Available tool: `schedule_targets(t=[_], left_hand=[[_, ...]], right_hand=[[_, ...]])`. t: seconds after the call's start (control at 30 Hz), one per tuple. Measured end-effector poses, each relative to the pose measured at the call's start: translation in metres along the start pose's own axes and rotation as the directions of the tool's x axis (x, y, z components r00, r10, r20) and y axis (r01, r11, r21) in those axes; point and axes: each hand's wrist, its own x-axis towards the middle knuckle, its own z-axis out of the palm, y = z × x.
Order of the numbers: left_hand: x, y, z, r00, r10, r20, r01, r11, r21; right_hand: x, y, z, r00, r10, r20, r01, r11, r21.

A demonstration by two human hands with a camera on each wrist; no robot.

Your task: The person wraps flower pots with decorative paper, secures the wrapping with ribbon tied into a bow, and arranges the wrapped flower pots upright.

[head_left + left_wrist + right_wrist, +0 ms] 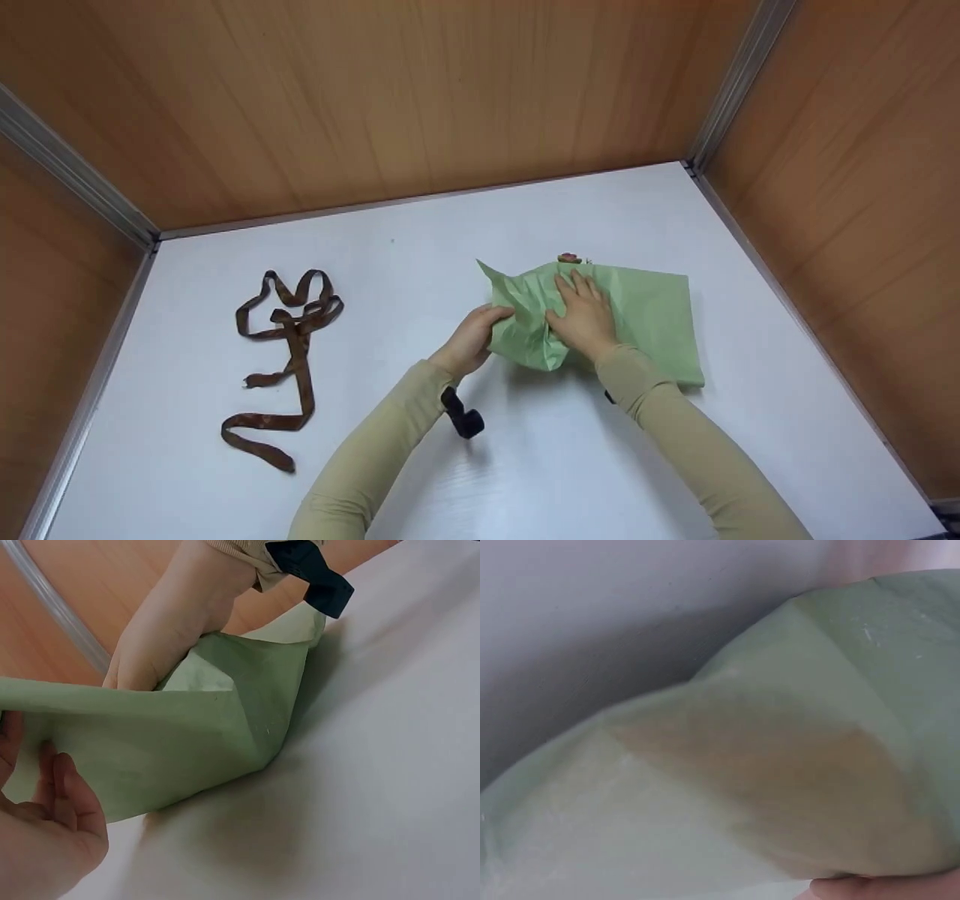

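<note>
A sheet of pale green wrapping paper (660, 315) lies on the white table, flat at its right and crumpled and folded over at its left. My left hand (469, 341) pinches the paper's left edge between thumb and fingers. Fingers spread, my right hand (585, 319) presses on top of the paper near its middle. Past the far edge peeks a small pinkish-red thing (569, 258), perhaps a flower; whatever else the paper covers is hidden. In the left wrist view the paper (150, 750) bends up between both hands. A brownish shadow or shape shows on the paper (705, 795) in the right wrist view.
A long brown ribbon (300, 367) lies in loose loops on the left of the table (420, 255). Wood-grain panels (420, 90) with metal edging stand at the back and both sides. A black strap (461, 416) hangs from my left wrist.
</note>
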Motion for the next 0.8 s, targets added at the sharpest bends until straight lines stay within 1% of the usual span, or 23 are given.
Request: schedule_targets(t=[0.17, 0.43, 0.6, 0.8], left_hand=[[0.001, -0.005, 0.004, 1.0, 0.018, -0.013, -0.019, 0.998, -0.066], [0.004, -0.008, 0.017, 0.999, 0.026, -0.03, -0.03, 0.991, -0.128], [0.01, -0.014, 0.029, 0.999, 0.039, -0.022, -0.043, 0.977, -0.211], [0.018, -0.023, 0.042, 0.997, 0.066, -0.046, -0.076, 0.956, -0.285]], right_hand=[[0.0, 0.0, 0.0, 1.0, 0.002, 0.005, -0.002, 1.0, 0.01], [0.0, -0.001, 0.001, 1.0, -0.007, -0.027, 0.007, 1.0, -0.03], [0.0, -0.002, 0.002, 0.999, -0.02, -0.037, 0.02, 1.0, -0.021], [0.0, -0.001, 0.0, 0.999, -0.011, -0.032, 0.012, 1.0, 0.008]])
